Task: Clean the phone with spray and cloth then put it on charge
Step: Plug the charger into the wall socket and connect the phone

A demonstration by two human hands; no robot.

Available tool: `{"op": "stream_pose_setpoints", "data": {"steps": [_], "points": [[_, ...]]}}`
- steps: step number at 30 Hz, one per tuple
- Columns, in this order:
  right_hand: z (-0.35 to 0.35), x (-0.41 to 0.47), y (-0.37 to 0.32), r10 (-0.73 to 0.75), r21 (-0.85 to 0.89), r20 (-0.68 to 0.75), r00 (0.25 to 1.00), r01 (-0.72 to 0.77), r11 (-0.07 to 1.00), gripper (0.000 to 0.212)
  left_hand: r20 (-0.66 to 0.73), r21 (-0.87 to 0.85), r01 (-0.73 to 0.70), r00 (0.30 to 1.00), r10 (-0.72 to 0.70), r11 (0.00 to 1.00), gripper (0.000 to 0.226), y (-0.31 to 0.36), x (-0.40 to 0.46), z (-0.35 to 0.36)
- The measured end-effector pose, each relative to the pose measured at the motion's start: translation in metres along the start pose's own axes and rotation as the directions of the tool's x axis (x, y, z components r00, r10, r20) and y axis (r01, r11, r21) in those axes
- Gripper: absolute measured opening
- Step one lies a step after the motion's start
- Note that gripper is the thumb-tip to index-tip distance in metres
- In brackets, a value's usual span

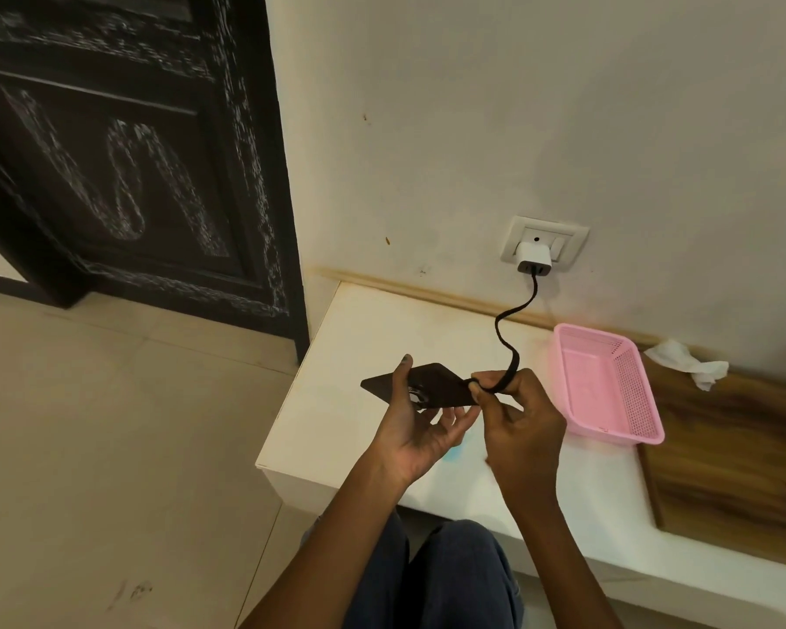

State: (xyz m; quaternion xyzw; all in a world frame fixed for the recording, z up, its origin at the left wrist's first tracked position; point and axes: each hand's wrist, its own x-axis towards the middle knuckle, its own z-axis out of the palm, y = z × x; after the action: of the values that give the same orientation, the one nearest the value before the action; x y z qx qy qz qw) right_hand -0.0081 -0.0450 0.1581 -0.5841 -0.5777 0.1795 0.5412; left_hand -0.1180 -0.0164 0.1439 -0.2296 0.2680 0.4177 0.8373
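Observation:
My left hand (411,429) holds a dark phone (432,384) flat over the white counter's left end, thumb on its near edge and fingers underneath. My right hand (516,417) pinches the end of a black charging cable (504,338) right at the phone's right edge. The cable curves up to a white charger (534,257) plugged into the wall socket (544,238). A crumpled white cloth (688,363) lies at the back right by the wall. No spray bottle shows.
A pink mesh basket (609,385) stands on the white counter (336,401) just right of my hands. A wooden panel (736,447) lies further right. A dark carved door (123,165) fills the left. Tiled floor (110,447) lies below.

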Motion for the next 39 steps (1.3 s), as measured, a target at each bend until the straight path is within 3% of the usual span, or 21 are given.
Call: {"op": "stream_pose_setpoints", "data": {"steps": [12, 22, 26, 39], "points": [[0.013, 0.032, 0.018, 0.016, 0.033, -0.087, 0.996, -0.013, 0.999, 0.015, 0.027, 0.043, -0.026, 0.999, 0.025, 0.999, 0.08, 0.012, 0.026, 0.025], [0.016, 0.048, 0.023, 0.011, -0.038, -0.006, 1.0, -0.011, 0.999, 0.024, 0.034, 0.089, -0.029, 0.999, 0.026, 0.996, 0.077, 0.022, 0.044, 0.033], [0.015, 0.048, 0.025, -0.001, -0.122, 0.048, 0.999, 0.007, 0.993, 0.016, 0.037, 0.104, -0.037, 0.999, 0.034, 0.994, 0.08, 0.022, 0.047, 0.031], [0.015, 0.043, 0.028, 0.077, -0.198, 0.023, 0.997, -0.071, 0.978, 0.009, 0.103, 0.051, -0.024, 0.995, 0.019, 0.998, 0.091, 0.022, 0.052, 0.025]]}}
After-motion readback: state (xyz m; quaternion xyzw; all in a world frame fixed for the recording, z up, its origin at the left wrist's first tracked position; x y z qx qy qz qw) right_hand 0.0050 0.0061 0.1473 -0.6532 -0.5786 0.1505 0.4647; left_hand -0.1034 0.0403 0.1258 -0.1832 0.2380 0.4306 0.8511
